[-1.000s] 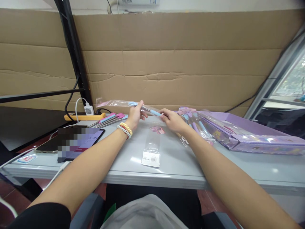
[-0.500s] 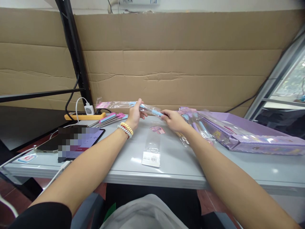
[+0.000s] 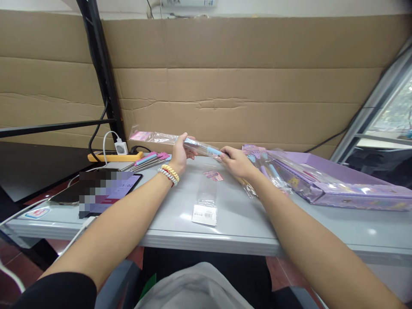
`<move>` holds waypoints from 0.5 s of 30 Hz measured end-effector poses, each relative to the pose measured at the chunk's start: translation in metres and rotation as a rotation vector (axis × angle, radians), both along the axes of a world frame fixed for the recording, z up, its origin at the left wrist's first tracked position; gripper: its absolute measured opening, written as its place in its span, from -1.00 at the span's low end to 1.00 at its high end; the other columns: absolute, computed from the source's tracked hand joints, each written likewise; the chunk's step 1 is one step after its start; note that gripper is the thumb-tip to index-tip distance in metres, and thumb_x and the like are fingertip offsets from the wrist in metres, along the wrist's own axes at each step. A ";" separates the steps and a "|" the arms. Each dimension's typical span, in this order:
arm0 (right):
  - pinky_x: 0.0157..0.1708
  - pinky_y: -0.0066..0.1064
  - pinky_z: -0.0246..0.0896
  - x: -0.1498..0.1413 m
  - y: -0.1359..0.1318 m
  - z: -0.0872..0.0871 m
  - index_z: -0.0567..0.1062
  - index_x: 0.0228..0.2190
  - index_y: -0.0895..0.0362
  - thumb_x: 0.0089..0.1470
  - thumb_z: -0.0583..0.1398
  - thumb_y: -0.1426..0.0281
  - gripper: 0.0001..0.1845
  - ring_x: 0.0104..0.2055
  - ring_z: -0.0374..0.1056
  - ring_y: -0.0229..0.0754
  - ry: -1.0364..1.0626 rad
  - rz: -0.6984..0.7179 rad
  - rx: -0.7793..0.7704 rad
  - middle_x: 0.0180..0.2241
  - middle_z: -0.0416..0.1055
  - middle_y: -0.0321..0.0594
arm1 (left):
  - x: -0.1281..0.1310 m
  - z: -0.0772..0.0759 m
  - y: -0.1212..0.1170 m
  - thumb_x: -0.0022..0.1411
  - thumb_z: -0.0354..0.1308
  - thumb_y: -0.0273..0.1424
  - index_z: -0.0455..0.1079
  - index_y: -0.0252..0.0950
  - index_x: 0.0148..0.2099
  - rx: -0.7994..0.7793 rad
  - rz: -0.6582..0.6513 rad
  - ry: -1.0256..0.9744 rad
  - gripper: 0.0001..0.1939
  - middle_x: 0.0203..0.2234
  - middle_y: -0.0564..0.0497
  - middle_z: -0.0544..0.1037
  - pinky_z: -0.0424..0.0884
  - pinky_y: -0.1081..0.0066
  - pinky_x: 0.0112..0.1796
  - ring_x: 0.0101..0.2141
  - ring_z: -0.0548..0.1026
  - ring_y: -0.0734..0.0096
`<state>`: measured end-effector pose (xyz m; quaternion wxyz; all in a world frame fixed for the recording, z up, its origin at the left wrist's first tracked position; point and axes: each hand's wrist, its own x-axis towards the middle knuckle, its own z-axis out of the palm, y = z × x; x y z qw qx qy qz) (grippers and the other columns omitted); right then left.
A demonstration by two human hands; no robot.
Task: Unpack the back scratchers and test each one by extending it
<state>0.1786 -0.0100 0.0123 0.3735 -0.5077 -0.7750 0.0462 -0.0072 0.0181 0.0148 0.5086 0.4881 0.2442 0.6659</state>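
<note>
Clock: twelve is straight across the grey tabletop (image 3: 174,214) from the seat.
Held sleeve: up at twelve, reaching towards eleven, a long clear plastic sleeve with a pink card end (image 3: 161,138); a slim utensil with a light-blue handle (image 3: 214,151) shows at its right-hand end. Two holds, probably because something that long and floppy would sag from one.
Lying sleeve: at twelve, nearer the seat, a flat clear packet with a white barcode label (image 3: 204,214), a pink printed card (image 3: 213,175) at its far end. Lying flat, it seems easy to see.
Sides: loose metal rods with pink and blue ends (image 3: 149,159) towards eleven, wrapped blue and purple utensils (image 3: 268,167) at one, a purple patterned box (image 3: 334,195) past two. That spread likely separates loose from wrapped.
Left hand: the bare left hand (image 3: 180,155) props the sleeve midway, thumb up, fingers loosely curled behind, slightly parted.
Right hand: the bare right hand (image 3: 237,163) comes in low, thumb and forefinger pinching the handle's end; other fingers folded, their spacing I can't tell.
</note>
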 end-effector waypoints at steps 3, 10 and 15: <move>-0.42 -0.43 -0.01 0.001 0.002 -0.001 0.34 -0.41 0.16 0.08 -0.01 0.32 -0.80 -0.42 0.17 -0.24 -0.013 -0.024 0.035 -0.46 0.33 -0.25 | 0.000 0.001 0.000 0.09 -0.05 -0.12 0.31 -0.31 -0.41 -0.005 -0.012 -0.019 -0.66 -0.62 0.04 0.41 0.18 0.49 -0.68 -0.71 0.35 0.51; -0.34 -0.36 0.02 -0.003 0.004 0.000 0.36 -0.42 0.15 0.09 -0.03 0.35 -0.79 -0.31 0.20 -0.12 -0.119 -0.034 0.191 -0.43 0.34 -0.12 | 0.004 0.001 0.004 0.09 -0.09 -0.19 0.22 -0.28 -0.50 -0.022 0.267 -0.162 -0.72 -0.70 0.10 0.32 0.10 0.48 -0.72 -0.76 0.27 0.54; -0.37 -0.35 0.00 -0.005 0.002 0.002 0.31 -0.48 0.13 0.09 -0.04 0.36 -0.79 -0.32 0.19 -0.10 -0.152 -0.033 0.217 -0.47 0.32 -0.13 | 0.003 0.002 0.006 0.08 -0.09 -0.18 0.18 -0.26 -0.49 -0.057 0.329 -0.190 -0.73 -0.70 0.14 0.28 0.09 0.50 -0.72 -0.76 0.26 0.56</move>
